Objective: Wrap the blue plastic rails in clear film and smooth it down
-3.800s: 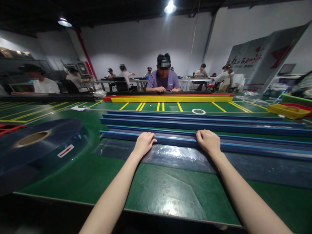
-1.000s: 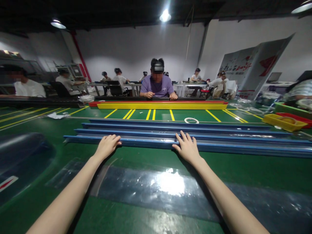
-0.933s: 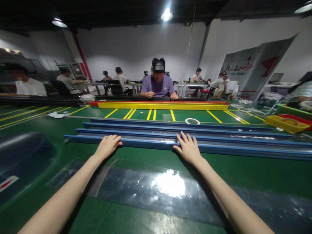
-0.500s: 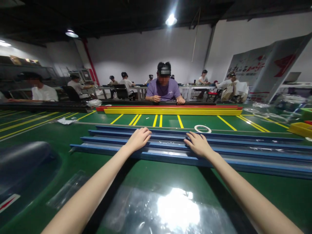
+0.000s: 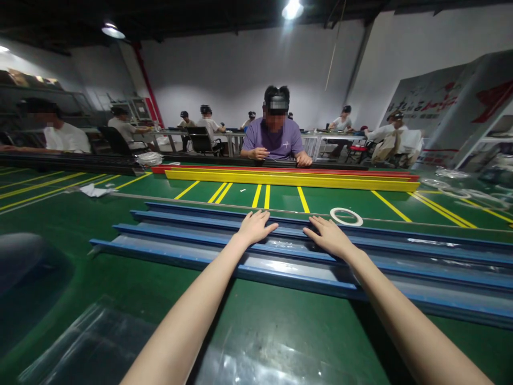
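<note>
Several long blue channel strips (image 5: 176,259) lie side by side across the green table, running left to right. My left hand (image 5: 255,226) rests over the farther strips, palm down with its fingers spread. To its right, my right hand (image 5: 326,235) lies on the same strips, fingers also apart and pointing away from me. Neither hand is wrapped round a strip. Shiny clear film shows inside the channels between and beside my hands. A white ring (image 5: 346,216), like a roll of tape, lies just beyond the strips.
Yellow strips (image 5: 288,179) and red strips (image 5: 395,174) lie farther back, before a co-worker in a purple shirt (image 5: 272,140). Clear plastic film (image 5: 92,342) covers part of the near table. White scraps (image 5: 96,190) lie at the left.
My left hand has moved right and slightly away across the strips, closer to my right hand. The right hand stays in about the same place. My view has shifted a little.
</note>
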A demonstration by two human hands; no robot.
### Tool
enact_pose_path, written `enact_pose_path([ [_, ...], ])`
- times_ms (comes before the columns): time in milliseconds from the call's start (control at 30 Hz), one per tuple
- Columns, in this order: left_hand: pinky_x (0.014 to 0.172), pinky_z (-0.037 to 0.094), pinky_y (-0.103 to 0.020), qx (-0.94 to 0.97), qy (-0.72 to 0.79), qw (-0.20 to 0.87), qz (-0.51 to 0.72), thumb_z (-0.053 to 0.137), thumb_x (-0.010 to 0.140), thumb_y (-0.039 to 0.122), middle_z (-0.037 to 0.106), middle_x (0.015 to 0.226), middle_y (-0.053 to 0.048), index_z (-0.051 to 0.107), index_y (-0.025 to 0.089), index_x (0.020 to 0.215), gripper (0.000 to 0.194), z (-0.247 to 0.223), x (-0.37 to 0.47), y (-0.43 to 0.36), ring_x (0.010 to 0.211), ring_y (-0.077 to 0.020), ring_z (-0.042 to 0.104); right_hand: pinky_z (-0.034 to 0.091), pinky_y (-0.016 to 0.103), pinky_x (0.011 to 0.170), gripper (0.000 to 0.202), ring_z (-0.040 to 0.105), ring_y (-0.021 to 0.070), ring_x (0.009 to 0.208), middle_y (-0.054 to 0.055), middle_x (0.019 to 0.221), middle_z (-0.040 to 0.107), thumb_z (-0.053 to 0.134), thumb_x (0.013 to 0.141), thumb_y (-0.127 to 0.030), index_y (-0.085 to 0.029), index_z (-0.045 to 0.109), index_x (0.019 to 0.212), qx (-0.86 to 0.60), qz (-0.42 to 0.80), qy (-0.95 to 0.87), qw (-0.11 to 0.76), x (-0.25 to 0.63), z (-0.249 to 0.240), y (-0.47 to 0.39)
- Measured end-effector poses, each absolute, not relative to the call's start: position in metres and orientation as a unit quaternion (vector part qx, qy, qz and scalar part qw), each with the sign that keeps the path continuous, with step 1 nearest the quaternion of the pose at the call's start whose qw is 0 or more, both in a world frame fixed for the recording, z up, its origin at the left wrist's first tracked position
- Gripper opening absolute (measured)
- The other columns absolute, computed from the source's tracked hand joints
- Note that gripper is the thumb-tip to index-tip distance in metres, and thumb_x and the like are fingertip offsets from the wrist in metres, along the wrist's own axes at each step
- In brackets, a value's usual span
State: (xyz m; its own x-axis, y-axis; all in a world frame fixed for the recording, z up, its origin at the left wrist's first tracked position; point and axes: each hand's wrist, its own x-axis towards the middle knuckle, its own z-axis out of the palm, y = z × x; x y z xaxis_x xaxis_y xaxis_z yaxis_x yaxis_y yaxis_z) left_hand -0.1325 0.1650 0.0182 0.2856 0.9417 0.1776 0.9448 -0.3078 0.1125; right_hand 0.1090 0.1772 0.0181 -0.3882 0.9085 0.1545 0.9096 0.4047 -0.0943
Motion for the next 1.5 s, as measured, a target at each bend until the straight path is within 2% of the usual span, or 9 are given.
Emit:
enact_pose_path([
  [200,0.104,0.018,-0.041,-0.802,-0.589,-0.03,-0.089,0.016,0.077,0.069,0.032,0.137,-0.008,0.034,0.015,0.129,0.077,0.027,-0.132,0.164,0.129,-0.0206,0.022,0.023,0.04,0.101,0.085,0.031,0.0254,0.124,0.015,0.133,0.037,0.018,0.074,-0.07,-0.008,0.036,0.13,-0.526,0.014,-0.848,0.059,0.107,0.024,0.188],
  [433,0.101,0.025,-0.038,-0.809,-0.583,-0.014,-0.074,0.02,0.07,0.076,0.04,0.133,-0.01,0.043,0.015,0.123,0.084,0.034,-0.131,0.172,0.123,-0.024,0.033,0.025,0.039,0.1,0.087,0.031,0.025,0.124,0.012,0.134,0.037,0.016,0.072,-0.073,-0.013,0.033,0.132,-0.52,0.002,-0.853,0.039,0.108,0.028,0.196],
  [533,0.095,0.032,-0.035,-0.804,-0.59,-0.008,-0.066,0.021,0.065,0.079,0.047,0.127,-0.01,0.047,0.017,0.12,0.087,0.035,-0.131,0.176,0.117,-0.0258,0.041,0.032,0.038,0.095,0.09,0.041,0.0269,0.117,0.012,0.129,0.044,0.021,0.067,-0.077,-0.014,0.04,0.128,-0.529,0.005,-0.848,0.027,0.107,0.033,0.198],
  [700,0.079,0.042,-0.035,-0.793,-0.605,-0.002,-0.064,0.018,0.062,0.082,0.058,0.112,-0.01,0.056,0.022,0.11,0.085,0.036,-0.131,0.184,0.102,-0.0279,0.053,0.042,0.039,0.078,0.082,0.054,0.028,0.099,0.011,0.112,0.058,0.02,0.065,-0.079,-0.02,0.056,0.11,-0.56,-0.011,-0.827,0.033,0.104,0.037,0.2],
  [967,0.077,0.041,-0.032,-0.787,-0.603,0.062,-0.119,0.026,0.062,0.08,0.061,0.102,-0.008,0.057,0.021,0.107,0.08,0.025,-0.13,0.185,0.095,-0.0247,0.054,0.04,0.035,0.072,0.078,0.056,0.0253,0.088,0.013,0.097,0.062,0.022,0.068,-0.076,-0.017,0.057,0.104,-0.547,-0.067,-0.833,0.053,0.103,0.034,0.198],
  [1100,0.083,0.037,-0.033,-0.786,-0.571,0.158,-0.178,0.029,0.066,0.077,0.061,0.099,-0.009,0.056,0.018,0.107,0.076,0.025,-0.13,0.176,0.094,-0.0236,0.052,0.036,0.035,0.074,0.076,0.054,0.0255,0.086,0.015,0.092,0.06,0.022,0.07,-0.073,-0.013,0.056,0.101,-0.517,-0.17,-0.834,0.089,0.103,0.036,0.19],
  [1233,0.088,0.031,-0.039,-0.784,-0.518,0.253,-0.23,0.029,0.069,0.074,0.059,0.101,-0.013,0.054,0.014,0.11,0.077,0.036,-0.132,0.161,0.095,-0.0266,0.051,0.032,0.036,0.078,0.078,0.05,0.0269,0.089,0.017,0.097,0.058,0.025,0.072,-0.071,-0.008,0.052,0.109,-0.475,-0.264,-0.824,0.16,0.108,0.04,0.179],
  [1367,0.09,0.029,-0.04,-0.776,-0.487,0.306,-0.26,0.033,0.07,0.071,0.058,0.106,-0.013,0.052,0.014,0.113,0.074,0.053,-0.131,0.14,0.098,-0.0276,0.049,0.029,0.038,0.082,0.072,0.047,0.0275,0.093,0.018,0.104,0.056,0.032,0.074,-0.065,-0.008,0.049,0.114,-0.442,-0.3,-0.815,0.225,0.118,0.046,0.165],
  [1500,0.093,0.028,-0.04,-0.772,-0.471,0.33,-0.272,0.033,0.071,0.07,0.058,0.107,-0.013,0.052,0.014,0.113,0.073,0.068,-0.123,0.113,0.099,-0.0268,0.049,0.029,0.038,0.083,0.07,0.047,0.0275,0.093,0.018,0.104,0.055,0.036,0.074,-0.064,-0.009,0.047,0.116,-0.431,-0.312,-0.809,0.25,0.13,0.058,0.139],
])
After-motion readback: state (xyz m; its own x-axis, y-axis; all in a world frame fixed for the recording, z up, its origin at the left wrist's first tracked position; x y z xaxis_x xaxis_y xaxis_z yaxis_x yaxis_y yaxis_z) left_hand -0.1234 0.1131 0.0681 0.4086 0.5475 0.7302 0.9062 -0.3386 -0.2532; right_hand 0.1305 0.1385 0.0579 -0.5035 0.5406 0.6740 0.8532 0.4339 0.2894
